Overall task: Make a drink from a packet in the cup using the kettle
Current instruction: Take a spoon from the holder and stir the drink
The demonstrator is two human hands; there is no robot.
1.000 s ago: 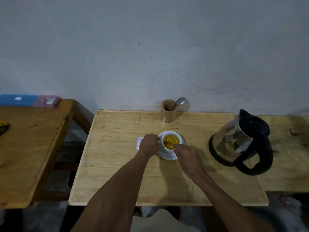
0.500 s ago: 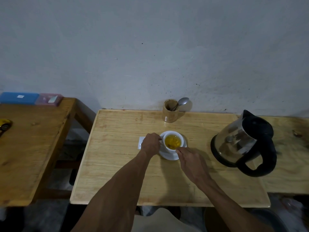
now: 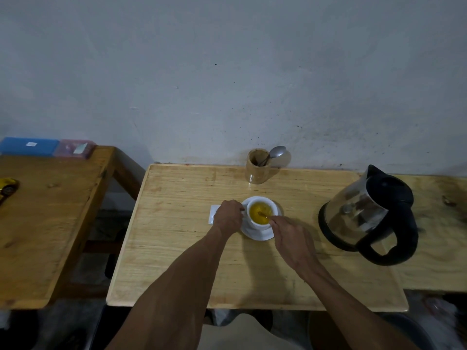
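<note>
water is poured and kettle [image 3: 366,213] set down; left hand [image 3: 227,217] grips the cup [image 3: 260,213] while right hand [image 3: 290,234] pinches a stirrer [image 3: 262,213], mixing remains.

The counter [image 3: 177,248] is showing pale, matt, grained wood. The cup [image 3: 260,224] and saucer [image 3: 255,234] are looking like glossy white ceramic. The kettle [image 3: 358,215] is gleaming with polished metal, its handle matt black plastic. The wall [image 3: 227,72] is looking rough and scuffed.
</note>
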